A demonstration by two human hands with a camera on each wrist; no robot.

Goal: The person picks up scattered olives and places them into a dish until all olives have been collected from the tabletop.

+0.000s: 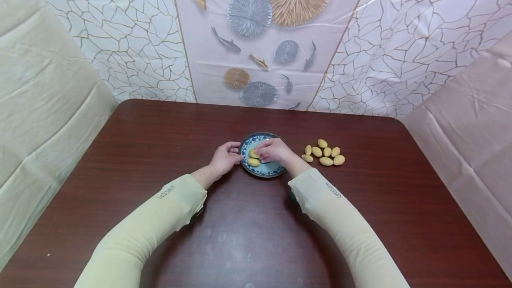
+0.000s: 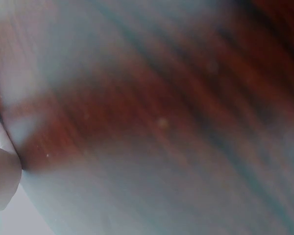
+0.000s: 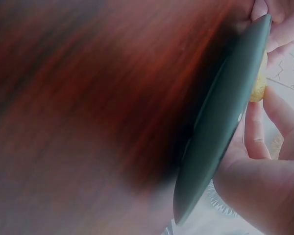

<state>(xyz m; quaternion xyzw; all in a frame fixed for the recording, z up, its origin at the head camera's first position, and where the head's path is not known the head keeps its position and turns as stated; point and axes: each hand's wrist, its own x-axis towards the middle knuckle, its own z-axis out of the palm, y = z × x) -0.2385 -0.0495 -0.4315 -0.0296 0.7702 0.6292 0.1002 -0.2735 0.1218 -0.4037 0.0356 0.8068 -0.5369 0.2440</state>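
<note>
A round plate (image 1: 269, 173) with a blue patterned border and pale blue centre lies on the table. My right hand (image 1: 274, 150) reaches over it and pinches a small yellow oval fruit (image 1: 252, 154) at the plate's left part. Just in front of that one, a second yellow fruit (image 1: 253, 162) lies on the plate. My left hand (image 1: 225, 158) is at the plate's left rim, fingers and thumb spread and touching the edge. From the right wrist, the plate's dark underside (image 3: 220, 122) shows, with yellow fruit (image 3: 258, 89) at my right fingertips. The left wrist view catches only part of my left hand (image 2: 4, 169).
Several more yellow fruits (image 1: 326, 161) lie in a loose group on the table right of the plate. The dark reddish wooden table (image 1: 160, 132) reaches back to a patterned cloth wall (image 1: 256, 70). Pale cloth hangs at both sides.
</note>
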